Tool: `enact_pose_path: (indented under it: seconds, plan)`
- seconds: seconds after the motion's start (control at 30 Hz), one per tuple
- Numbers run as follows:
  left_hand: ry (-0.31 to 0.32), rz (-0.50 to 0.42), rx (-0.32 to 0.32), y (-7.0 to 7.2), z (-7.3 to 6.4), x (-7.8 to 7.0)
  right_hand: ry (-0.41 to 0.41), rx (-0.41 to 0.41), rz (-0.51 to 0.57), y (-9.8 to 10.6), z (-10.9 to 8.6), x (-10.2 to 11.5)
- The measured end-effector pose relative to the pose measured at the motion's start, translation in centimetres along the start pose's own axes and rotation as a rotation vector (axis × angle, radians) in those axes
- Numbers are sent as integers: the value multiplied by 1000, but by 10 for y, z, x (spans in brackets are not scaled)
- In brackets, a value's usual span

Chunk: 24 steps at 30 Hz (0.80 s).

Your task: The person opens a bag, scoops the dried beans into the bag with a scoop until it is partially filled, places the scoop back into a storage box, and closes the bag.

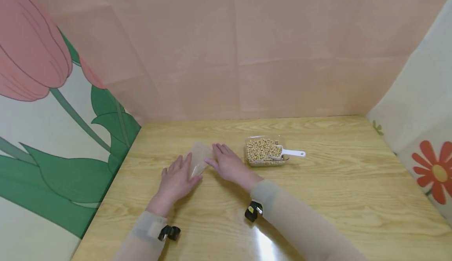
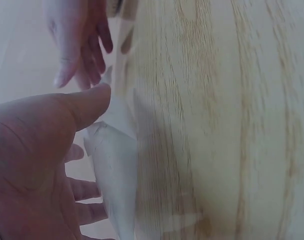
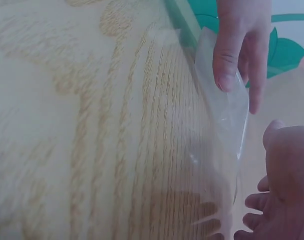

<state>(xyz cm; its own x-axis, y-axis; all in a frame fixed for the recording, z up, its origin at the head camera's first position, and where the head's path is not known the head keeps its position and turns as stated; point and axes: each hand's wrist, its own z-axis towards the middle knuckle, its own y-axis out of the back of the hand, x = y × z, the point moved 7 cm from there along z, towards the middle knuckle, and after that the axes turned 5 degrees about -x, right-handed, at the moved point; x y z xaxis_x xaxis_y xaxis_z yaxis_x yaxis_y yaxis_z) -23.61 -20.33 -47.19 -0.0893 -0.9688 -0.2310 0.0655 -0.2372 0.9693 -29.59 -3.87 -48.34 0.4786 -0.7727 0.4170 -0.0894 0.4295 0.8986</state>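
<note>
A thin, translucent plastic bag (image 1: 199,159) is left of the frame's centre, between the left hand (image 1: 176,181), fingers spread along its edge, and the right hand (image 1: 230,166), fingers extended. Wood-grained table (image 1: 339,198) stretches rightward past a clear rectangular tub (image 1: 257,164) of round beans (image 1: 260,149).

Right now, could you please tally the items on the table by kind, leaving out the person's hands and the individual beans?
Clear plastic bag: 1
Clear container: 1
White scoop: 1
Total: 3
</note>
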Motion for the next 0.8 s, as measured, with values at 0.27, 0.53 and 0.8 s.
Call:
enact_pose_path:
  seconds: [0.27, 0.53, 0.8]
  plan:
    - [-19, -17, 0, -2, 0, 2, -29, 16, 47, -7, 3, -6]
    - [79, -42, 33, -9, 1, 7, -35, 22, 86, -9, 4, -9]
    - [109, -67, 46, -18, 2, 12, -70, 25, 206, -9, 5, -14]
